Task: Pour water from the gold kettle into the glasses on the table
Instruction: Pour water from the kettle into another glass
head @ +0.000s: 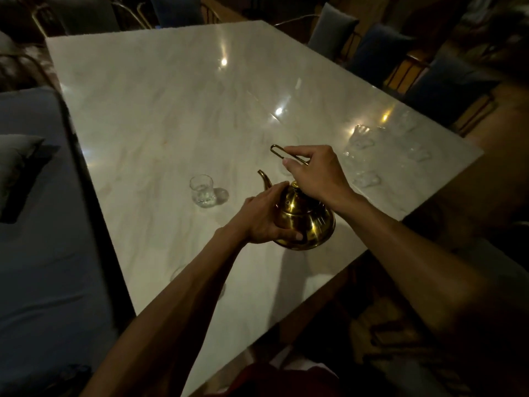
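Observation:
A shiny gold kettle (307, 222) stands near the front right of the white marble table (177, 110), its curved spout (264, 179) pointing left and away. My right hand (312, 173) grips the thin wire handle (276, 149) above the lid. My left hand (266, 216) wraps around the kettle's left side, thumb along its lower front. A clear glass (203, 191) stands upright on the table, left of the spout and apart from it. Several more clear glasses (369, 156) cluster by the right edge. Another glass (179, 272) shows faintly behind my left forearm.
A blue upholstered bench (37, 253) with a grey cushion (14, 164) runs along the table's left side. Dark blue chairs (380, 53) line the right and far sides. The table's front edge (315, 285) runs diagonally just beneath my arms.

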### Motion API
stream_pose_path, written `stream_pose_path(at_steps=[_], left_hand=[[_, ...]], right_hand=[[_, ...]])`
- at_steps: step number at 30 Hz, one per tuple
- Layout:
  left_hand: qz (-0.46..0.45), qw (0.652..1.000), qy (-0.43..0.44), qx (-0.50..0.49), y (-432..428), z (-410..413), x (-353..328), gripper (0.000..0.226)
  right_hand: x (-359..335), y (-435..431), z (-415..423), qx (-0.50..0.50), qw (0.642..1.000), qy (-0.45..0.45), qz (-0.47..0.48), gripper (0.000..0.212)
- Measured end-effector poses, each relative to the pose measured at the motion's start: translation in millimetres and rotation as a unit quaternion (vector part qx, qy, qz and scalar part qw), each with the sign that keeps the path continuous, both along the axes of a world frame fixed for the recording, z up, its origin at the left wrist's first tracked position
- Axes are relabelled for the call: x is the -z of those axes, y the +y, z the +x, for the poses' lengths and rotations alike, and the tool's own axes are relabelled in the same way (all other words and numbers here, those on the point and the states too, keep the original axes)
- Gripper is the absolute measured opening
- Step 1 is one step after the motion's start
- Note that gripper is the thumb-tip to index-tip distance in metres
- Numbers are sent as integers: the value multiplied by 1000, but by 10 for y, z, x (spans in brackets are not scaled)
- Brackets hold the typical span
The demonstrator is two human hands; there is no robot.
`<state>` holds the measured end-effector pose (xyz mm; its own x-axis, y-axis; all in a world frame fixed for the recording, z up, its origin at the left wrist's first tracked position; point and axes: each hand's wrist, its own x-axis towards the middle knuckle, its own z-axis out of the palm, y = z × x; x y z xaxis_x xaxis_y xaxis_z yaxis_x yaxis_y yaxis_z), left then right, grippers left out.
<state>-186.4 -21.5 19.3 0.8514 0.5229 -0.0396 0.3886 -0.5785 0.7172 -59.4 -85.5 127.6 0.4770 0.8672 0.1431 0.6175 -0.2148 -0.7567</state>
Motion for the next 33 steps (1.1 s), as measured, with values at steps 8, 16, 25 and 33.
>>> stream_pose_path(at_steps=[8,16,25,33], left_hand=[[-36,996,19,81,-607,127,110,131],[-76,992,25,100,-871,299,295,120],[-159,984,33,72,-755,530,456,118],[-197,978,31,64,-721,682,580,110]], right_hand=[[91,-766,42,91,995,8,-26,32],[233,-970,192,110,990,17,-82,32],[334,-678,428,74,987,-1,-143,35],[482,-475,618,53,977,-18,-206,35]])
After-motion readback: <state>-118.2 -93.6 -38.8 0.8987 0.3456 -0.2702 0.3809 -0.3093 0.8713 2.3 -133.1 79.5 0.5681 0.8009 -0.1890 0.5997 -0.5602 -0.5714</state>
